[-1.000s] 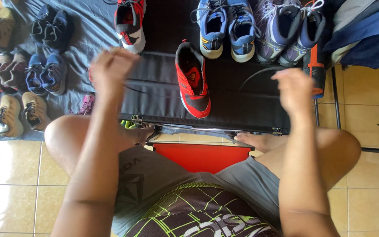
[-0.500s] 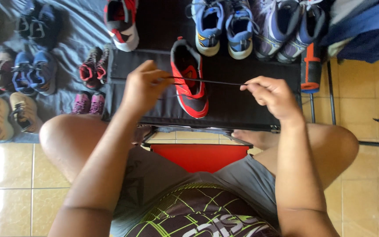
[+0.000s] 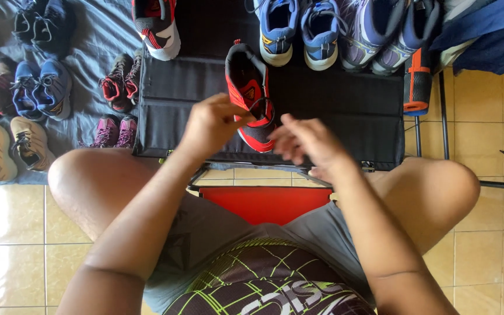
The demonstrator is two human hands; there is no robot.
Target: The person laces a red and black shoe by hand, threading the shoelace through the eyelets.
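A black fabric-covered folding table [image 3: 333, 111] stood over a floor of glossy tan tiles [image 3: 13, 233], with a grey-blue cloth [image 3: 97, 41] spread on the floor to the left. The person sat on a red stool [image 3: 263, 204] at the near edge, bare knees to either side.

On the cloth lay small pairs of shoes — tan ones [image 3: 10, 149], blue ones [image 3: 39, 87], magenta ones [image 3: 115, 131]. Along the far side of the table stood blue sneakers with yellow trim [image 3: 298, 29] and a purple-grey pair [image 3: 380, 32]; an orange and black roll [image 3: 418, 84] lay at the right edge.

The red and black sneaker [image 3: 249, 93] lay at the middle of the table, toe toward the near edge. The left hand [image 3: 211, 125] was closed, thumb and fingers pinching a thin black lace [image 3: 262, 108] that looped over the shoe. The right hand [image 3: 304, 143], blurred, hovered just right of the toe with fingers loosely curled — I could not tell whether it gripped the lace.
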